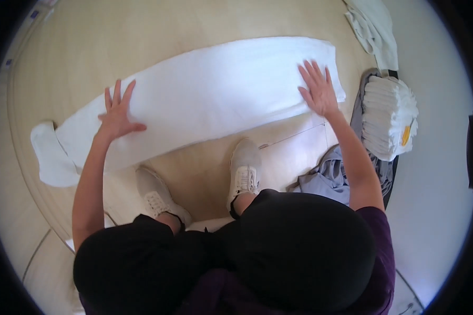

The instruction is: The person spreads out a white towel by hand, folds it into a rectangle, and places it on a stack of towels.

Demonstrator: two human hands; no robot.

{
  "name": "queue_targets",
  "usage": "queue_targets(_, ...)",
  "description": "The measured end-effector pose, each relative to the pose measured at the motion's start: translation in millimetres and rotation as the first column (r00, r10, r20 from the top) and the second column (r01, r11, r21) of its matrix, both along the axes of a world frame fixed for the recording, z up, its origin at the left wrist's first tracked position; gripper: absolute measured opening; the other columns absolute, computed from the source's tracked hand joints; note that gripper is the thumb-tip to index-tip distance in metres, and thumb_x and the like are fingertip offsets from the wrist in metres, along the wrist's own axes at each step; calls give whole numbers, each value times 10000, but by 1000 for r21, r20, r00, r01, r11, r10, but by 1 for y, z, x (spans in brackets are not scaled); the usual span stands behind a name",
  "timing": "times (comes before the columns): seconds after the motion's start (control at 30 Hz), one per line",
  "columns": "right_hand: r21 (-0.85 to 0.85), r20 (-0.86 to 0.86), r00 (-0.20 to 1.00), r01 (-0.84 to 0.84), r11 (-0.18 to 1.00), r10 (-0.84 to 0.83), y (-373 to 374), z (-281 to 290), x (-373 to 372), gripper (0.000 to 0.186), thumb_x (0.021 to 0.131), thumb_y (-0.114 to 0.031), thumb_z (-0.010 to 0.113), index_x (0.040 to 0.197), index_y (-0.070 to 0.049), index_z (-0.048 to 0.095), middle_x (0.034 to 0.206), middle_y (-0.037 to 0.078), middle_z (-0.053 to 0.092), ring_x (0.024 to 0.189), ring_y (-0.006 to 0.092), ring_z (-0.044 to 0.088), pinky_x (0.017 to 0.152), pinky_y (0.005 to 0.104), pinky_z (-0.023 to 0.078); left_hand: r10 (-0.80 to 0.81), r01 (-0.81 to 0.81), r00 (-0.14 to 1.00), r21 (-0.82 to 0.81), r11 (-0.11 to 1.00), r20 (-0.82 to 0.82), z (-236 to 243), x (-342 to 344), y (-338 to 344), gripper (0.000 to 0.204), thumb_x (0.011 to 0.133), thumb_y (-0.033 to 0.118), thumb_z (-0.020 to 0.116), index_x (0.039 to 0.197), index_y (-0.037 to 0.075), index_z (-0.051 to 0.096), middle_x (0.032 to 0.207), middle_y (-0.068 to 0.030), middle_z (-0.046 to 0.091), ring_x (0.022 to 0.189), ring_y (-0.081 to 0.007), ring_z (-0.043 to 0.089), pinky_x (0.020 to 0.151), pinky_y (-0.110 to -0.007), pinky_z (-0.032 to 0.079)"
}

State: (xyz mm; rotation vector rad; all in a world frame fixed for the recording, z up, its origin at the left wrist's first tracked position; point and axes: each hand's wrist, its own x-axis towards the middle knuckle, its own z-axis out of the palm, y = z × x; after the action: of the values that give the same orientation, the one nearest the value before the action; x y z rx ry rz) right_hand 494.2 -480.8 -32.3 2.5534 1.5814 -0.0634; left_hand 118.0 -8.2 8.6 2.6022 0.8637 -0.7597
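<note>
A long white cloth (210,92), folded into a strip, lies flat across the pale wood-look surface in front of my feet. Its left end has a separate rounded flap (50,155), with a crease between it and the rest. My left hand (118,115) rests on the cloth left of its middle, palm down with the fingers spread. Near the cloth's right end my right hand (318,89) lies flat, its fingers apart and stretched toward the far edge. Neither hand grips anything.
At the right sits a stack of folded white cloths (386,115) with a yellow tag. Crumpled grey fabric (328,176) lies beside it. A pale cloth (376,31) hangs at the far right, near a light wall (441,131). My beige shoes (245,165) stand just below the cloth.
</note>
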Motion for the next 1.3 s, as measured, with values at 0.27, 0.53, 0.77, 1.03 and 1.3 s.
queue_targets(0.27,412,220,870,327,851,-441,-55,-30,-9,582,973,-305,596,1487,-59,478,1473,172,520,1413,369,416,1158,557,292,0,0,1000,-24,1000,0,3,-3,4,1319,569,366,953,1621,427,159,1733,-48,-49,1569,-422,-72,1038,-864,234)
queue_targets(0.53,-96,-994,-108,942,-322,-19,-76,-33,-2,367,919,-116,694,1239,47,617,1066,118,687,961,260,663,890,374,550,-276,241,851,133,961,447,-13,41,-94,726,963,498,612,1588,221,368,1683,-137,242,1563,-391,136,1193,-704,93)
queue_targets(0.77,199,-976,205,977,-75,81,1,76,-24,428,935,-90,679,1329,46,583,1248,140,670,1123,254,663,979,378,547,-363,506,557,41,861,747,-53,70,-166,639,941,456,654,1520,242,489,1667,-119,287,1562,-361,166,1202,-689,98)
queue_targets(1.03,634,-324,940,136,761,102,122,110,-182,471,811,-68,756,1271,-17,674,987,156,644,863,329,621,773,387,519,790,95,583,-950,-298,-190,-17,52,-111,506,1022,258,625,1479,88,494,1465,-166,546,1317,-265,574,1043,-423,509)
queue_targets(1.3,562,-398,875,-6,827,277,170,80,-177,500,840,-58,734,1330,-22,644,1191,190,664,1085,378,602,971,465,484,782,-127,531,-943,-307,-327,-43,45,-94,379,1009,124,621,1369,56,525,1211,-72,646,1064,-191,648,900,-365,572)
